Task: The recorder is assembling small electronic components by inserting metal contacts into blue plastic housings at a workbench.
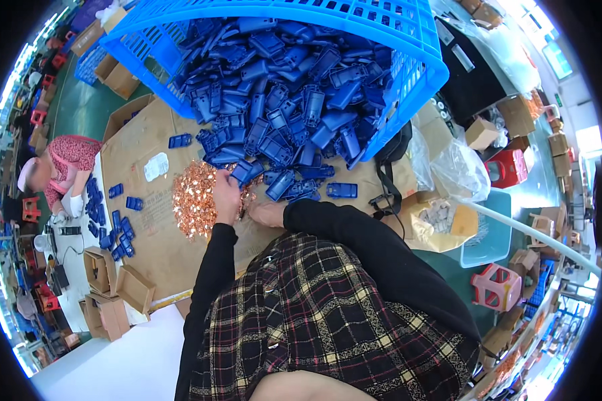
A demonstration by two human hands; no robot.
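Between its fingers my left hand grips a dark blue plastic toy car shell, at the edge of the larger heap. Under and around that hand spreads a pile of small copper-coloured metal pieces. My right hand is close beside it, at the pile's right edge, with its fingers curled in. Whatever those fingers pinch is too small or hidden to make out. Just beyond both hands, a heap of matching blue shells spills from a tipped bright blue plastic crate.
Brown cardboard covers the table. More blue shells lie to the left, near a co-worker in a pink patterned top. Small open cartons stand at the front left. On the right are a teal bin and a pink stool.
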